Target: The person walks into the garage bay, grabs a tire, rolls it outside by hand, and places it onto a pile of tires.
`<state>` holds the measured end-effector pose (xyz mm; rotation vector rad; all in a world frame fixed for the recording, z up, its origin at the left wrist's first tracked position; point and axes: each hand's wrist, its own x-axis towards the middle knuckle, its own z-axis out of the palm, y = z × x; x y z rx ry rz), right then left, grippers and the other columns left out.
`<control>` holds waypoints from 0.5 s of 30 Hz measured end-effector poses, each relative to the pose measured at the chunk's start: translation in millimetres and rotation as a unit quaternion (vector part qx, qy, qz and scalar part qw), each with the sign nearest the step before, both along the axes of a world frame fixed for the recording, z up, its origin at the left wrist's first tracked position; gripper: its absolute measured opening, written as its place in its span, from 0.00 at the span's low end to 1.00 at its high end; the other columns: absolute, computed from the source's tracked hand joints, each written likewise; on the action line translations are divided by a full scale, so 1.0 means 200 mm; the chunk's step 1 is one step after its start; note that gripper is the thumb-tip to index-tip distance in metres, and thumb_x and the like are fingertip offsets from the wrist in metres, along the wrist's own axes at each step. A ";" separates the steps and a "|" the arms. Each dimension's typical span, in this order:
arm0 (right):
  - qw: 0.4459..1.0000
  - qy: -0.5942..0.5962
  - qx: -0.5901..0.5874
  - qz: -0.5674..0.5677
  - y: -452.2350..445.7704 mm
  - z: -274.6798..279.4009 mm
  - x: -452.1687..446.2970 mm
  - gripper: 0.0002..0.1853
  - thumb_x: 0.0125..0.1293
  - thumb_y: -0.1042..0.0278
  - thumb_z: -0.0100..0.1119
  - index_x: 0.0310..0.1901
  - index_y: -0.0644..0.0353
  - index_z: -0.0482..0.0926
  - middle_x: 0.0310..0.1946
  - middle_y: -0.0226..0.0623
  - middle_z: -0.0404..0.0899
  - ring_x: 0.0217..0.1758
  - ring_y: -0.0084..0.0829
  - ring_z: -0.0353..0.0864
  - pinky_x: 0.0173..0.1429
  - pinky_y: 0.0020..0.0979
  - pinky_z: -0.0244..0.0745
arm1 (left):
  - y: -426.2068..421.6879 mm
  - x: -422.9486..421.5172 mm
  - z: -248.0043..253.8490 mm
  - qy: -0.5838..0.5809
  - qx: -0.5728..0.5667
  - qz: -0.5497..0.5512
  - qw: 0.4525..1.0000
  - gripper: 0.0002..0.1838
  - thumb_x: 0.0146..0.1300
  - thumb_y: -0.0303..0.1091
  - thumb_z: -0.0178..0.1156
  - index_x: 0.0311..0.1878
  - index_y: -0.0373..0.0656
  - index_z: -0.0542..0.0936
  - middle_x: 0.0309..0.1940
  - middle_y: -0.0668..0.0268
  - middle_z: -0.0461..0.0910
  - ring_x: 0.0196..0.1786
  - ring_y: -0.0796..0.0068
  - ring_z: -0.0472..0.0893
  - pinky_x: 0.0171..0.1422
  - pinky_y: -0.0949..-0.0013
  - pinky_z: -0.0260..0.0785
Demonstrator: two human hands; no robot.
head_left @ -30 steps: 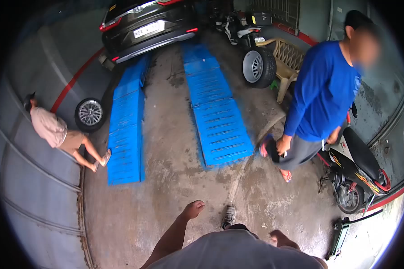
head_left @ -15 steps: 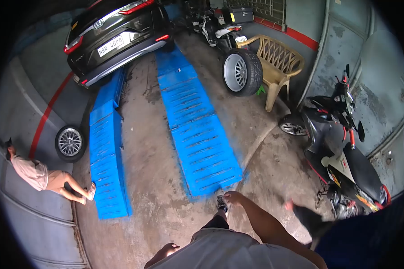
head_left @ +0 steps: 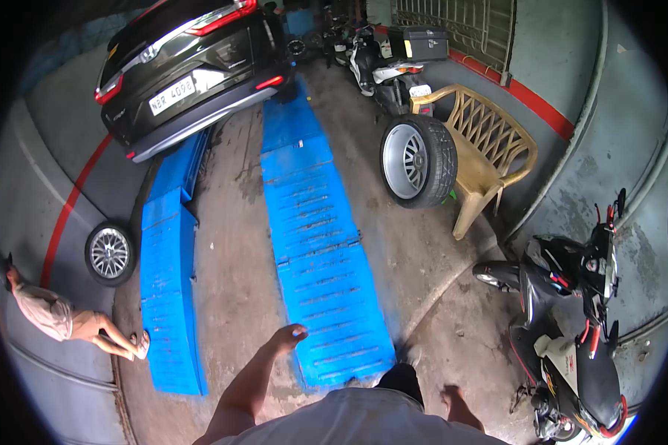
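Note:
My left hand (head_left: 286, 338) is swung forward with its fingers loosely bent and nothing in it. It appears over the left edge of the nearer end of a blue ramp (head_left: 326, 282) with raised slats, without visible contact. My right hand (head_left: 450, 395) is low beside my body, over the concrete floor (head_left: 445, 326), fingers a little apart and holding nothing. A parked motorcycle (head_left: 571, 356) stands to the right of that hand. Part of my dark-clothed leg (head_left: 402, 380) shows below the ramp's end.
A dark car (head_left: 200, 74) stands at the far ends of this ramp and a second blue ramp (head_left: 169, 297). A wheel with tyre (head_left: 419, 161) is by a tan plastic bench (head_left: 490, 148). Another wheel (head_left: 110, 254) leans left, near a person (head_left: 59, 315). A scooter (head_left: 386, 67) is behind.
My view has moved forward. My left hand has swung forward and up; my right hand has drawn back. A dark, blurred shape at the lower right has left view.

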<state>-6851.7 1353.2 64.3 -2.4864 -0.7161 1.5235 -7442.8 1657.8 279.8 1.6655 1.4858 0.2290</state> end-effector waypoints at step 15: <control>0.998 0.021 -0.019 -0.063 2.64 -0.08 1.41 0.20 0.69 0.49 0.57 0.53 0.53 0.82 0.50 0.46 0.83 0.46 0.46 0.85 0.50 0.47 0.79 | 2.15 1.53 -0.49 0.198 -0.169 -0.526 0.810 0.29 0.68 0.62 0.53 0.60 0.49 0.78 0.53 0.56 0.82 0.57 0.56 0.79 0.61 0.51 0.70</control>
